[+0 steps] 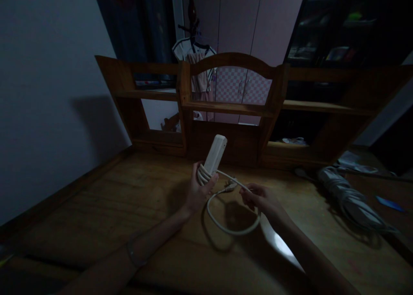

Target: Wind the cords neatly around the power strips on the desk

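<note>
Okay, your left hand (pixel 196 191) closed round power strip (pixel 215 154) and coiled cord (pixel 238 233), right hand (pixel 260 197) pinching cord, table (pixel 129 196) below

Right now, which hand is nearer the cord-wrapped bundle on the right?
Right. The right hand grips the white cord, left of the bundle; the left hand is farther left, holding the white power strip.

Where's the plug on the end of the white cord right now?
In the head view, the plug is just right of the middle, below and to the right of the white power strip, near the top of the cord loop.
</note>
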Available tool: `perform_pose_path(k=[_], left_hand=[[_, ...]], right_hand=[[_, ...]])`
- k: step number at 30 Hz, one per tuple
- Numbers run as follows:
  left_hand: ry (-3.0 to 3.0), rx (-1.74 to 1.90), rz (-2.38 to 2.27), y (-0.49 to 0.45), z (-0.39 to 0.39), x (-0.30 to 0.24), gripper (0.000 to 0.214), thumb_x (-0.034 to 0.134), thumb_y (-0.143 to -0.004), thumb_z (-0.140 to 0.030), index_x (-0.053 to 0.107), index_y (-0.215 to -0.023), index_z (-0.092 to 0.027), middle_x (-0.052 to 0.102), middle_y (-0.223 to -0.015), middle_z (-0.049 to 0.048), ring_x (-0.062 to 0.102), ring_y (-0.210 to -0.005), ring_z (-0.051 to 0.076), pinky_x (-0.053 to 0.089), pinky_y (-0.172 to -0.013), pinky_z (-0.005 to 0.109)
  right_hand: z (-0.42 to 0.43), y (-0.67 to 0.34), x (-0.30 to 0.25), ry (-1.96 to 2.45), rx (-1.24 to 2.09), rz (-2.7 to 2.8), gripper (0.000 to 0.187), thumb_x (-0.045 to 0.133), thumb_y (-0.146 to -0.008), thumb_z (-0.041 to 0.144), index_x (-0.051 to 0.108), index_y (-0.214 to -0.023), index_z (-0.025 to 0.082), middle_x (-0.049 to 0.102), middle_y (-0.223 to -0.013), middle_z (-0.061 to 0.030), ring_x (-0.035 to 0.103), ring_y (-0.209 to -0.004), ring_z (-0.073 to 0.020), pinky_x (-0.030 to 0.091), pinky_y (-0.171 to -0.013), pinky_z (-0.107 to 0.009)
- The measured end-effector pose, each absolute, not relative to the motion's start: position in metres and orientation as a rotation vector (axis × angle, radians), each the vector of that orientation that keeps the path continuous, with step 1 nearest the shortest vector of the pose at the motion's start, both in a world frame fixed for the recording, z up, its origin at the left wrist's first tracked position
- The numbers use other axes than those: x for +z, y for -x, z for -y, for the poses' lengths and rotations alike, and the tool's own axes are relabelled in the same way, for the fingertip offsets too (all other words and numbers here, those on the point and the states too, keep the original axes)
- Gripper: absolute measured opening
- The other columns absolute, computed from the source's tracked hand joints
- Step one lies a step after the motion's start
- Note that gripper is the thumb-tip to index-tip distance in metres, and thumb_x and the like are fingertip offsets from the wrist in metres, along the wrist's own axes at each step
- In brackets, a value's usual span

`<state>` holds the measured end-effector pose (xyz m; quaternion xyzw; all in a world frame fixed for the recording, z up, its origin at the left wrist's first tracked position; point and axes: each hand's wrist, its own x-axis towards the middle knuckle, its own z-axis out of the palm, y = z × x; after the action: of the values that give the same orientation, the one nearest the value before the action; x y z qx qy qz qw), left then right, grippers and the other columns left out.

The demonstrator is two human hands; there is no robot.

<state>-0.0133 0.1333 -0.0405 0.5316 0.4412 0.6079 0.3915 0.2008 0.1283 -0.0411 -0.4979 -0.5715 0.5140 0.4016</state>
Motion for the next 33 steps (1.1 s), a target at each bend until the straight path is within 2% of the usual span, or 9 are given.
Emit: perform_pose_path(k=[5,8,12,16,21,25,27,29,33], left_hand=[[-1.274,1.574,-1.206,0.022,-0.146,-0.049,0.054,0.065,-0.078,-0.051,0.042,-0.12,-0.025,0.059,-0.085,-0.0019,0.057,-0.057,0.01,0.045,-0.045,0.018],[-1.281,1.571,-1.246,0.025,-0.149,-0.052,0.058,0.066,-0.078,-0.05,0.041,-0.122,-0.024,0.06,-0.091,0.0005,0.06,-0.065,0.012,0.048,-0.051,0.019],[-1.298,1.587,-1.306,0.022,-0.148,-0.053,0.058,0.07,-0.076,-0.046,0.044,-0.122,-0.023,0.06,-0.099,0.0025,0.061,-0.083,0.015,0.049,-0.073,0.024],[-1.334,1.569,-1.329,0.018,-0.144,-0.052,0.059,0.07,-0.077,-0.046,0.043,-0.125,-0.023,0.059,-0.1,0.0024,0.06,-0.087,0.016,0.048,-0.077,0.025],[-1.355,1.561,-1.342,0.017,-0.144,-0.05,0.06,0.069,-0.077,-0.046,0.042,-0.126,-0.024,0.058,-0.096,0.0011,0.06,-0.081,0.015,0.048,-0.073,0.025],[-1.324,1.608,-1.359,0.022,-0.148,-0.048,0.062,0.072,-0.074,-0.045,0.043,-0.125,-0.024,0.059,-0.094,0.0008,0.06,-0.074,0.014,0.049,-0.069,0.025],[-1.307,1.646,-1.36,0.026,-0.15,-0.046,0.062,0.071,-0.074,-0.045,0.042,-0.124,-0.024,0.059,-0.092,0.0006,0.06,-0.072,0.013,0.05,-0.068,0.025],[-1.293,1.685,-1.357,0.028,-0.152,-0.044,0.059,0.069,-0.076,-0.046,0.041,-0.124,-0.024,0.06,-0.092,0.0007,0.06,-0.071,0.013,0.05,-0.068,0.025],[-1.273,1.753,-1.339,0.031,-0.149,-0.038,0.057,0.066,-0.078,-0.046,0.04,-0.124,-0.024,0.059,-0.093,0.0014,0.06,-0.074,0.013,0.05,-0.069,0.025]], right_hand=[[-0.124,-0.198,-0.028,0.983,1.55,1.269,0.025,0.062,-0.078,0.041,0.069,-0.079,0.017,0.073,-0.091,-0.009,0.066,-0.089,-0.0218,0.05,-0.083,-0.035],[-0.112,-0.193,-0.011,0.712,1.652,1.333,0.031,0.055,-0.084,0.045,0.07,-0.098,0.021,0.066,-0.122,-0.0101,0.055,-0.121,-0.0268,0.042,-0.101,-0.045],[-0.096,-0.19,0.003,0.656,1.608,1.572,0.039,0.057,-0.087,0.043,0.062,-0.121,0.025,0.054,-0.138,-0.008,0.045,-0.131,-0.0253,0.032,-0.11,-0.047],[-0.086,-0.187,0.003,0.674,1.6,1.657,0.035,0.062,-0.088,0.037,0.059,-0.121,0.026,0.055,-0.135,-0.0064,0.046,-0.13,-0.0208,0.03,-0.113,-0.042],[-0.084,-0.182,0.007,0.756,1.51,1.717,0.025,0.047,-0.097,0.038,0.065,-0.102,0.021,0.066,-0.112,-0.0058,0.058,-0.114,-0.019,0.036,-0.109,-0.039],[-0.091,-0.196,0.014,0.823,1.354,1.754,0.032,0.039,-0.099,0.04,0.063,-0.099,0.018,0.062,-0.08,-0.0022,0.063,-0.079,-0.0156,0.052,-0.083,-0.031],[-0.096,-0.209,0.021,0.962,1.156,1.786,0.034,0.04,-0.099,0.043,0.061,-0.109,0.018,0.056,-0.069,0.0011,0.057,-0.062,-0.0134,0.05,-0.061,-0.026],[-0.1,-0.221,0.031,1.141,0.824,1.867,0.034,0.048,-0.095,0.043,0.06,-0.115,0.018,0.057,-0.069,0.001,0.055,-0.059,-0.0133,0.045,-0.053,-0.024],[-0.103,-0.237,0.059,1.235,-0.021,1.989,0.026,0.054,-0.093,0.034,0.065,-0.112,0.019,0.068,-0.094,-0.0059,0.064,-0.079,-0.0181,0.049,-0.07,-0.028]])
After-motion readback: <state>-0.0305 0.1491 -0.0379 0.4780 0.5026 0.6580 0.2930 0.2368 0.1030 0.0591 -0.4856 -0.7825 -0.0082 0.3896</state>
